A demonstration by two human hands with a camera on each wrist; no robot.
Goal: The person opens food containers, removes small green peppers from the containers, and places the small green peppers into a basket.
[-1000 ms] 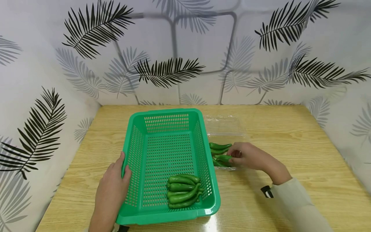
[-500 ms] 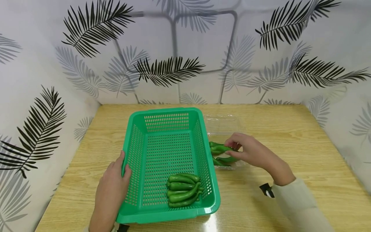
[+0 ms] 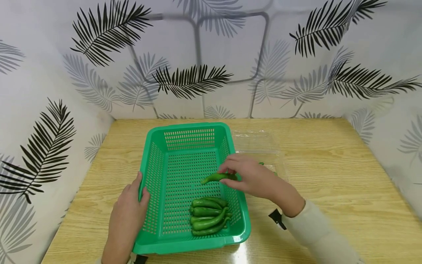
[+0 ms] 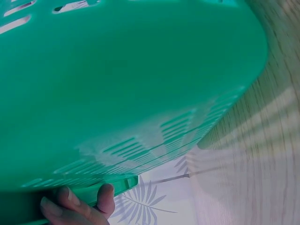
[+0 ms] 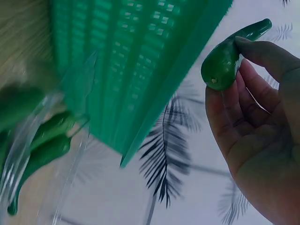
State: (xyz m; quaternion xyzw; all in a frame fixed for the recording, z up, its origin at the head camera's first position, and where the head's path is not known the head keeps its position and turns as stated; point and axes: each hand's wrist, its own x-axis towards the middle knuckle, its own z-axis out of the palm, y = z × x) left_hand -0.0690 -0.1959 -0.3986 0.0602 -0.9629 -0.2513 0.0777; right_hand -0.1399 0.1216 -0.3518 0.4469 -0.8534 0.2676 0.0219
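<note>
A green slotted plastic basket (image 3: pixel 184 247) stands on the table. My left hand (image 3: pixel 123 220) grips its left rim, thumb over the edge; in the left wrist view fingers (image 4: pixel 105 197) curl at the rim. My right hand (image 3: pixel 254 178) pinches one green pepper (image 3: pixel 212 178) between thumb and fingers, above the basket's right side. The right wrist view shows that pepper (image 5: pixel 220 68) end-on at the fingertips. Several green peppers (image 3: pixel 207 214) lie side by side in the basket's near right corner.
An open clear plastic box (image 3: pixel 255 141) stands right of the basket, partly hidden by my right hand. Green peppers (image 5: pixel 49 152) remain in it, seen in the right wrist view. A leaf-patterned cloth (image 3: pixel 227 47) hangs behind the wooden table (image 3: pixel 329 157).
My right hand has picked a pepper from the clear box and carried it left over the basket's right rim. The left hand and the basket have stayed in place.
</note>
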